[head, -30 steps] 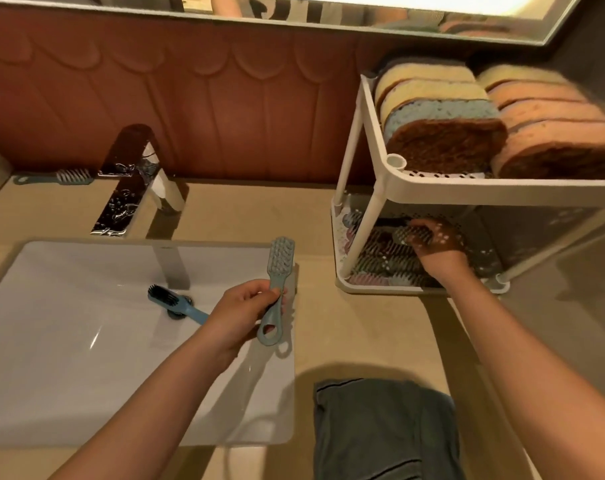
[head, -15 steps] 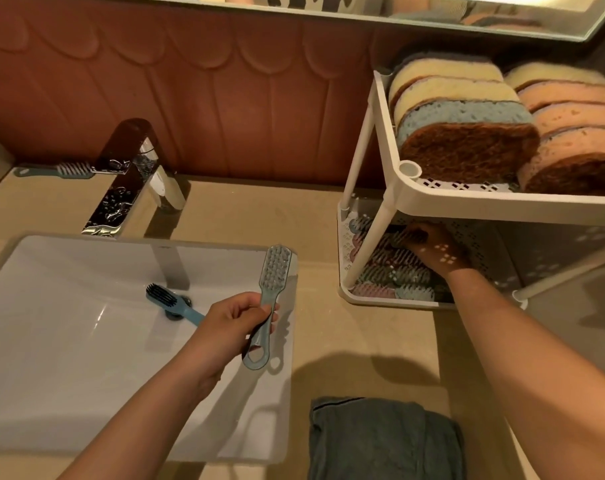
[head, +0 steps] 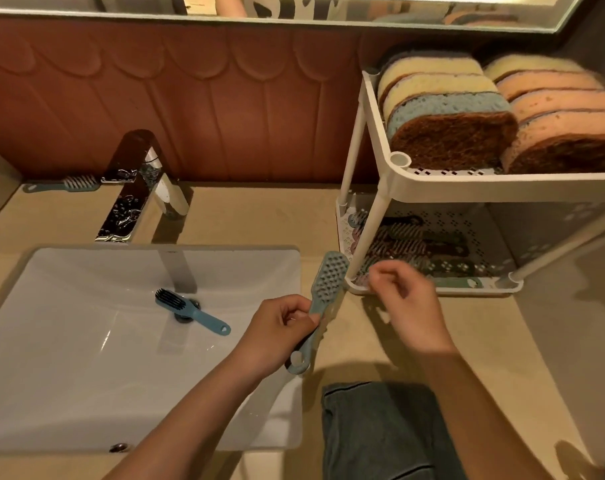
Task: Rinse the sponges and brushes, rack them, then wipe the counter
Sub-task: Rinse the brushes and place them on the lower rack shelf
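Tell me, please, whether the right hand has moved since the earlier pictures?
Yes. The right hand has come out of the white rack's lower shelf toward the person; it now sits empty in front of the shelf's front rim.

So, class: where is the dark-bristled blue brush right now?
In the head view, left of centre: the dark-bristled blue brush lies in the sink, across the drain, below the tap.

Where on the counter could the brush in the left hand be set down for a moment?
Bare counter runs between the faucet and the rack. A narrower strip lies between the sink and the folded cloth. The rack's lower shelf is crowded with brushes, and sponges fill the top.
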Motion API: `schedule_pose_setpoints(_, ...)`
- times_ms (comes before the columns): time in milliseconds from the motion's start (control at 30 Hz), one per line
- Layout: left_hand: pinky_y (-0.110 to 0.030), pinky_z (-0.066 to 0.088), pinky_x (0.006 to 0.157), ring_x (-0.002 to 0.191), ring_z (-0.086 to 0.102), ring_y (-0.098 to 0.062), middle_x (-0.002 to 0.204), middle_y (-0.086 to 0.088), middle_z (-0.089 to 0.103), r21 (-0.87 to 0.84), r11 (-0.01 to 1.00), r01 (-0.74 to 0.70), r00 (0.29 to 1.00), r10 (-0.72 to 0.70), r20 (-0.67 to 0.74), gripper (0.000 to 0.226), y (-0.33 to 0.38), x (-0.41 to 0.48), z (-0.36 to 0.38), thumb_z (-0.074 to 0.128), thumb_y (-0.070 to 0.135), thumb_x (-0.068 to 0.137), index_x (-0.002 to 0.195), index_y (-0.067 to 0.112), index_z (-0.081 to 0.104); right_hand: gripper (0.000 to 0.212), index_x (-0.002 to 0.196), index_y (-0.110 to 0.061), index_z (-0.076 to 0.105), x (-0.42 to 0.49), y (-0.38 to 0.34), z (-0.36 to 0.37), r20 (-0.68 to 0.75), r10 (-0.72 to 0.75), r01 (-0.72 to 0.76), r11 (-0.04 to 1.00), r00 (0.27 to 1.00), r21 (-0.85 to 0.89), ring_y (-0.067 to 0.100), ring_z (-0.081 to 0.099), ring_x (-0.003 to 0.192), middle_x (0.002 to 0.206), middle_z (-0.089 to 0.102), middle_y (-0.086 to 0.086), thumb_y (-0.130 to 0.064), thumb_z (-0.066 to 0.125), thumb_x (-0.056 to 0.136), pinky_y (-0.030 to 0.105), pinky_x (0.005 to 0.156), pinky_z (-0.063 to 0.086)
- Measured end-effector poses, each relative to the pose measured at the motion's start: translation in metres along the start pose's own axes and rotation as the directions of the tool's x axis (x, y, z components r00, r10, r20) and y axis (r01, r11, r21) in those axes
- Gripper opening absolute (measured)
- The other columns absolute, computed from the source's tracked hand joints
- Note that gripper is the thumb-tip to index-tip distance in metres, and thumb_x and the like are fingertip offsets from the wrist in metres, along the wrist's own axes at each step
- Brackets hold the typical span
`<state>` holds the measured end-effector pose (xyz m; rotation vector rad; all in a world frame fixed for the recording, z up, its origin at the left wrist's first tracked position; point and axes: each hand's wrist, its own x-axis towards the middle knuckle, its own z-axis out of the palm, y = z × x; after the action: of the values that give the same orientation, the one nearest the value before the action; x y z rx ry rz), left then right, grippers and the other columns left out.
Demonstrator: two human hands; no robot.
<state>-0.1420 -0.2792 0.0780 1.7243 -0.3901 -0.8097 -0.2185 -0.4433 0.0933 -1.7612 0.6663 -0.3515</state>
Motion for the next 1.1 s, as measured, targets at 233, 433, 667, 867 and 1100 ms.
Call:
schedule_pose_setpoints(233, -0.020, 0.033, 0.054, 0.056, 0.038, -0.006, 0.052, 0.012, 0.042, 0.271, 0.952, -0.144, 0.989, 0.128, 0.076, 0.037, -0.001, 0.004, 0.026, 0.063, 0.013, 0.083, 0.052, 0.029, 0.050, 0.028, 0.089, -0.030, 0.051, -0.029, 0.018, 0.028, -0.069, 0.062, -0.045, 0.973, 0.996, 0.225, -0.004, 0.059, 0.063, 0.077, 0.062, -0.005, -0.011, 0.069, 0.080, 0.013, 0.063, 0.045)
schedule_pose_setpoints(433, -0.023, 0.047, 0.069, 0.069, 0.057, -0.009, 0.071, 0.008, 0.062, 0.400, 0.902, -0.164, 0.985, 0.126, 0.121, 0.017, 0.011, 0.018, 0.034, 0.059, 0.015, 0.088, 0.074, 0.024, 0.063, 0.030, 0.095, -0.035, 0.054, -0.029, 0.028, 0.017, -0.171, 0.036, 0.006, 0.971, 0.985, 0.238, 0.010, 0.063, 0.077, 0.085, 0.066, 0.000, -0.011, 0.066, 0.083, 0.023, 0.072, 0.052)
schedule_pose_setpoints(667, -0.035, 0.036, 0.106, 0.131, 0.036, -0.019, 0.145, -0.001, 0.034, 0.457, 0.867, -0.197, 0.978, 0.205, 0.032, 0.058, 0.047, 0.051, 0.042, 0.055, 0.030, 0.091, 0.141, 0.023, 0.026, 0.039, 0.129, -0.018, 0.052, -0.008, 0.049, -0.028, -0.277, 0.091, -0.080, 0.996, 0.956, 0.051, 0.015, 0.056, 0.102, 0.119, 0.048, 0.003, -0.011, 0.055, 0.091, 0.021, 0.088, 0.044)
schedule_pose_setpoints(867, -0.014, 0.040, 0.064, 0.090, 0.058, -0.009, 0.113, 0.000, 0.066, 0.524, 0.767, -0.371, 0.900, 0.436, -0.002, 0.032, 0.045, 0.074, 0.055, 0.046, 0.030, 0.095, 0.126, 0.022, 0.050, 0.040, 0.131, -0.013, 0.049, 0.037, 0.053, -0.068, -0.346, 0.046, -0.113, 0.978, 0.937, -0.177, 0.015, 0.048, 0.106, 0.120, 0.048, 0.006, -0.012, 0.055, 0.091, 0.023, 0.089, 0.038)
schedule_pose_setpoints(1100, -0.018, 0.045, 0.060, 0.078, 0.059, -0.008, 0.101, 0.000, 0.069, 0.571, 0.692, -0.443, 0.846, 0.533, 0.011, 0.028, 0.031, 0.084, 0.053, 0.044, 0.032, 0.093, 0.115, 0.018, 0.055, 0.033, 0.121, -0.011, 0.056, 0.108, 0.045, -0.091, -0.297, -0.053, -0.096, 0.881, 0.953, -0.463, 0.028, 0.054, 0.116, 0.123, 0.061, 0.010, -0.009, 0.055, 0.088, 0.037, 0.099, 0.043)
